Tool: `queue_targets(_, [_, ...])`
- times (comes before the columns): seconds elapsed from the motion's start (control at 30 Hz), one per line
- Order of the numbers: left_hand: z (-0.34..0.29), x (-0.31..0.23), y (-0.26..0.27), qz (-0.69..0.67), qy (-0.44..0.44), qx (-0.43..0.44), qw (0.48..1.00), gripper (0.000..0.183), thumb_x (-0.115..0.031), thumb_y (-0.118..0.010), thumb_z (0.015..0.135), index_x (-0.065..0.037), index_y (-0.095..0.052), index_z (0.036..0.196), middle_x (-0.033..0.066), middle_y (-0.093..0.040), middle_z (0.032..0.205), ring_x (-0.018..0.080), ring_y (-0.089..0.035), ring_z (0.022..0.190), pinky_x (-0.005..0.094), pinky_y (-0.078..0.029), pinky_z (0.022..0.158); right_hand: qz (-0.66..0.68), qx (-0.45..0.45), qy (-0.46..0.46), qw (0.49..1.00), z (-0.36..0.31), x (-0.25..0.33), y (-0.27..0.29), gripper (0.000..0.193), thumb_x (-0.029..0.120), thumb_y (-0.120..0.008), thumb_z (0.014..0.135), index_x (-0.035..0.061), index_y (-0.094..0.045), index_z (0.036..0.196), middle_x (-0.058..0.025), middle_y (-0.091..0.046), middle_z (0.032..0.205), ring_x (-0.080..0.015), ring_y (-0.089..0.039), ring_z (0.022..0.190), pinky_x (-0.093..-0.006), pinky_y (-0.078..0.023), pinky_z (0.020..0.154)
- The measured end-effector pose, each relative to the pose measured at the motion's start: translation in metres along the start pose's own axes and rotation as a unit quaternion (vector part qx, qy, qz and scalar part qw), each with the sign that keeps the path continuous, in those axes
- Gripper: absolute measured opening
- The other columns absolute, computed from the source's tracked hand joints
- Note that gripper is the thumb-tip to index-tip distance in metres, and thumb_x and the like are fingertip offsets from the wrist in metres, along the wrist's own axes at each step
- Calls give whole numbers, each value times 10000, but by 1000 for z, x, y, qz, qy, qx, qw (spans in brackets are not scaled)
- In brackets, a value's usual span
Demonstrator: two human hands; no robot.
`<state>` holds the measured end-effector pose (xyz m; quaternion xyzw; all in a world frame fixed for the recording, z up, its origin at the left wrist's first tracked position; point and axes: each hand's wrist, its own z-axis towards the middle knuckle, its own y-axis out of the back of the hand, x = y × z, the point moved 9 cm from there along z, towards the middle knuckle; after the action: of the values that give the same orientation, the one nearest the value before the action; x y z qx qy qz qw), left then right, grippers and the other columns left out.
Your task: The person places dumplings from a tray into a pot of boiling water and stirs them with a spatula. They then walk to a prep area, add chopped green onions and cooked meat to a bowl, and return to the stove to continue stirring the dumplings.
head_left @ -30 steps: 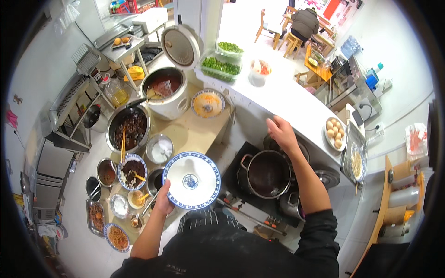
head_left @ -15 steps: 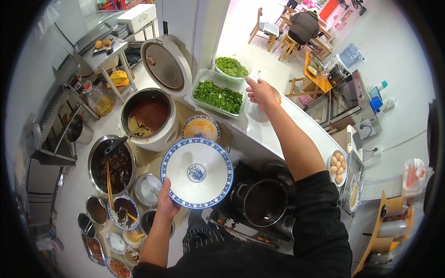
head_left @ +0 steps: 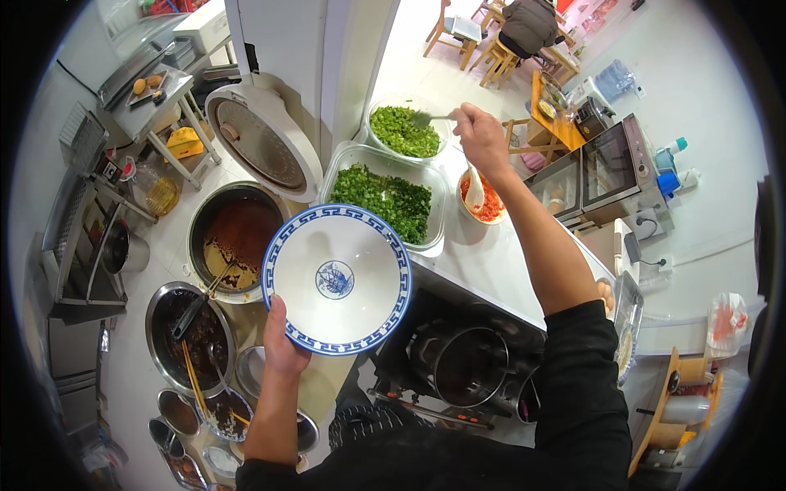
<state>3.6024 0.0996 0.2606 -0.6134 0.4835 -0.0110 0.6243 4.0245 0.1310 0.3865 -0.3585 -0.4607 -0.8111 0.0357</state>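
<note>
My left hand (head_left: 285, 342) grips the rim of a white bowl (head_left: 372, 286) with a blue patterned border, thumb over the edge. Nothing lies inside the bowl. Farther off, my right hand (head_left: 485, 141) is closed on the handle of a spoon (head_left: 424, 119), whose head touches the chopped greens (head_left: 403, 137) in a round plastic tub. Nearer stands a rectangular clear container of darker chopped green herbs (head_left: 381, 203), partly behind the bowl. Below my right wrist, a cup of chopped red chili (head_left: 490, 203) holds a white spoon (head_left: 473, 190).
An open cooker of reddish-brown broth (head_left: 237, 229) with a ladle stands left of the bowl. Nearer left are a metal basin of dark food (head_left: 168, 348) and several smaller bowls. A dark pot (head_left: 471, 368) sits on the stove before me. A person (head_left: 528, 29) sits far off.
My right hand has moved slightly away from me and the spoon now reaches into the round tub. The view has shifted; the red chili, mostly hidden before, shows. My left hand still holds the bowl.
</note>
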Motion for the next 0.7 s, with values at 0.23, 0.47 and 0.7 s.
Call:
queue_targets(0.23, [11,-2,-6,-6,16,-19,1000,624,-430,-388,1048,16,-315,1479,172,-454,1461,297,-488,1312,411,-407,1088,-89,-8,125,988,-13,0,-9,237,184,-546,956,-3,-562,812,-234,-603,752,-422,-591,709,-465,-476,670])
queue_targets(0.47, [21,-11,-27,19,14,-9,1000,630,-447,-372,1050,15,-319,1474,181,-457,1456,303,-505,1298,417,-437,1069,37,64,-36,997,-5,-31,-28,252,174,-528,965,-5,-570,792,-104,-681,731,-135,-570,622,-313,-464,604])
queue_targets(0.7, [28,-15,-53,1,38,-34,999,597,-434,-352,1056,5,-358,1460,175,-495,1425,302,-531,1267,417,-434,1070,313,52,-250,915,-8,-70,-55,182,63,-477,914,35,-530,742,-159,-693,816,-71,-474,565,-209,-375,474])
